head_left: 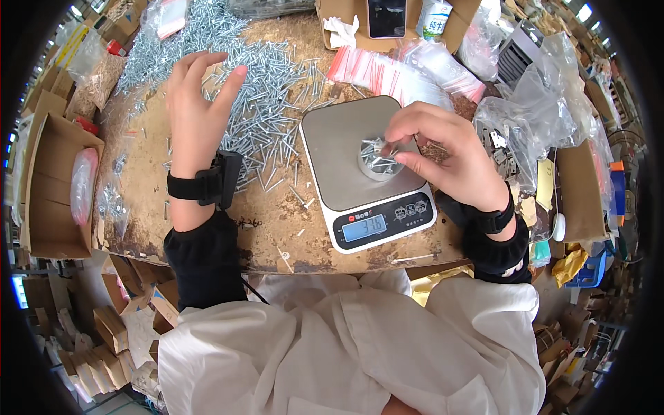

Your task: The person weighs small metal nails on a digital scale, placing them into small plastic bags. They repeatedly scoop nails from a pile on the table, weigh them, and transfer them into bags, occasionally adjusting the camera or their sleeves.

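Observation:
A kitchen-type scale (332, 145) with a grey metal plate and a lit display stands in the middle of the table. On its plate sits a small round clear cup (380, 176) holding several silver screws (375, 156). My right hand (446, 152) is over the cup, thumb and fingers pinched at its rim; whatever lies between the fingertips is too small to make out. Above the edge of a large heap of silver screws (266, 93), my left hand (197, 93) hovers with thumb and fingers apart, holding nothing.
Red-edged clear plastic bags (387, 77) lie behind the scale. At the back, an open cardboard box (467, 17) holds a phone (386, 19) and a white pouch (434, 19). Metal plates (499, 149) in clear plastic are on the right. Another cardboard box (52, 180) stands at the left.

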Demonstrator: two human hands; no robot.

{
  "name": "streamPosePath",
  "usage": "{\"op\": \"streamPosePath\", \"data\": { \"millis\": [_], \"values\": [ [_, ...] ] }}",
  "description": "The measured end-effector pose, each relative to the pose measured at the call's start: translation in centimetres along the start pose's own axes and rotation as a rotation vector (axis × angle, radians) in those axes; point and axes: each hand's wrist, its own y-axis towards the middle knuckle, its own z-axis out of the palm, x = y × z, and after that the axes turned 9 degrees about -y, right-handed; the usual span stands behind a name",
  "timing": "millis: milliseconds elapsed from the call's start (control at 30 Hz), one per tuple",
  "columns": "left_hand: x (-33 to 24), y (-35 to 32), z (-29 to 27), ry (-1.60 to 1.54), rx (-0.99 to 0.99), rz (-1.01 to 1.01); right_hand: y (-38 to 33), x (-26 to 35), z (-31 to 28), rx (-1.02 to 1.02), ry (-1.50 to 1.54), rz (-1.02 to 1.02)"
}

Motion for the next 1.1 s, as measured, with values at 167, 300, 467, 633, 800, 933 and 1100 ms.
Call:
{"op": "streamPosePath", "data": {
  "millis": [167, 300, 467, 633, 800, 933, 1100],
  "values": [
    [0.1, 0.1, -0.1, -0.083, 0.004, 0.029, 0.0, -0.5, -0.7, -0.133, -0.084, -0.068],
    [0.6, 0.0, -0.1, -0.135, -0.016, 0.04, -0.2, -1.5, -2.4, -0.195, -0.211, 0.076],
    [-0.5, 0.1, -0.2, -0.134, 0.015, 0.029, -1.4, -5.7, -2.4, -0.164, -0.477, 0.293],
    [-0.4, 0.1, -0.3, -0.181, 0.03, 0.036, -1.5, -6.6, -1.8, -0.099, -0.513, 0.31],
    [-0.7, 0.1, -0.3, -0.199, 0.044, 0.055, -1.3, -5.9, -1.9, -0.083, -0.496, 0.319],
    [-1.1, -0.1, 0.0, -0.222, 0.032, 0.097, -0.2, -3.1, -1.9, -0.101, -0.342, 0.138],
    [-1.5, -0.2, 0.4, -0.216, 0.097, 0.115, 0.4, 0.6, 1.2, -0.093, -0.436, -0.034]
  ]
}}
